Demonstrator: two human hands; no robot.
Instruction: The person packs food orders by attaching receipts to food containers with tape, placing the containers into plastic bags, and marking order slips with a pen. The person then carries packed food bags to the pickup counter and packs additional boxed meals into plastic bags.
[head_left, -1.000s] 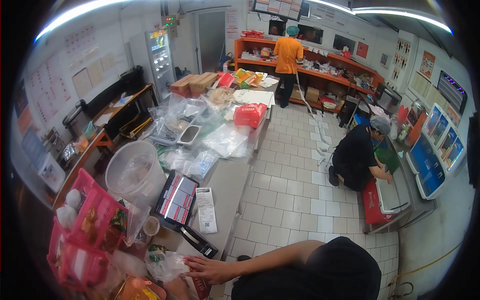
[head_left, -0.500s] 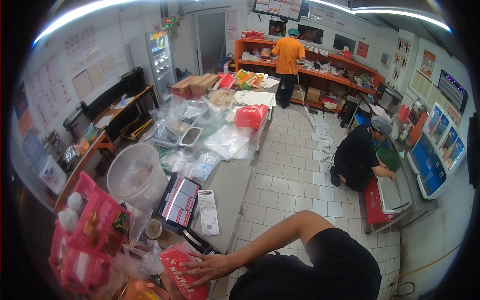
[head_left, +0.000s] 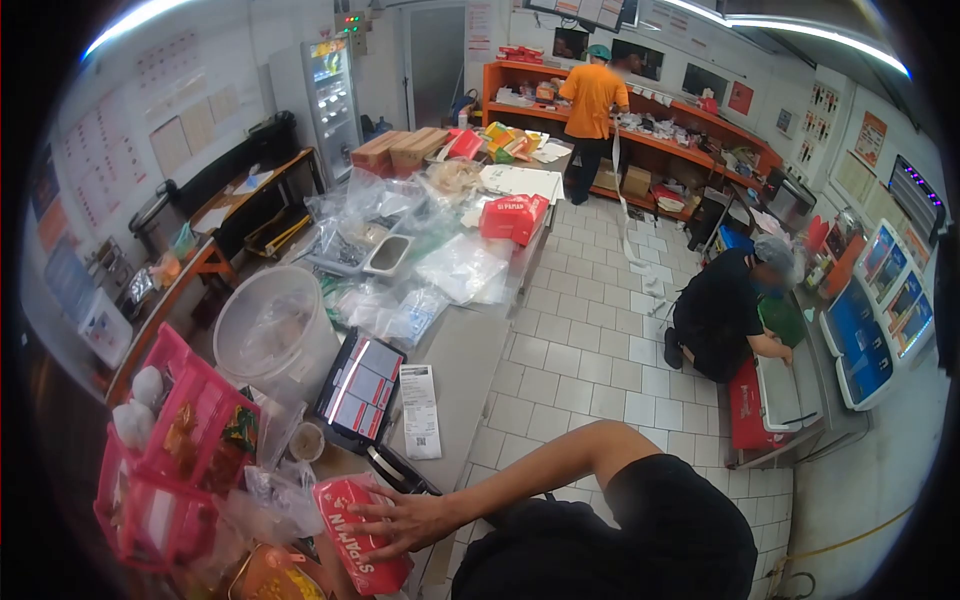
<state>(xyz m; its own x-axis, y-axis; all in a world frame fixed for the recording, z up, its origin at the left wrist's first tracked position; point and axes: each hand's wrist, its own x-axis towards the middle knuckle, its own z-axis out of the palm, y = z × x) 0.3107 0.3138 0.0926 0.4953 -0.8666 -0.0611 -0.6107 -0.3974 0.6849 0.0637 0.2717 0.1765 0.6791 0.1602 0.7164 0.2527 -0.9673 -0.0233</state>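
My right hand (head_left: pixel 415 520) lies over a red food box (head_left: pixel 350 505) with white "SI PAMAN" lettering, its fingers spread across the top and gripping it. A strip of skin along the box's lower left side seems to be my left hand (head_left: pixel 335 568); its fingers are hidden. Just beyond the box are a black device (head_left: pixel 395 470), a small clear cup (head_left: pixel 306 441) and crumpled clear plastic bags (head_left: pixel 275 490). To the left, a pink basket (head_left: pixel 190 400) holds wrapped items. An orange container with yellow food (head_left: pixel 275 580) sits at the bottom edge.
A tablet (head_left: pixel 360 390), a printed receipt (head_left: pixel 420 410), a clear bucket (head_left: pixel 270 320) and piled plastic bags (head_left: pixel 460 265) cover the counter. Another red box (head_left: pixel 512 218) stands farther back. One person (head_left: pixel 715 310) crouches right by a red cooler (head_left: pixel 755 410); another (head_left: pixel 592 105) stands at the rear shelves.
The view has shifted slightly, so the room appears a little lower and to the right. My right hand stays on the red box, which has barely moved.
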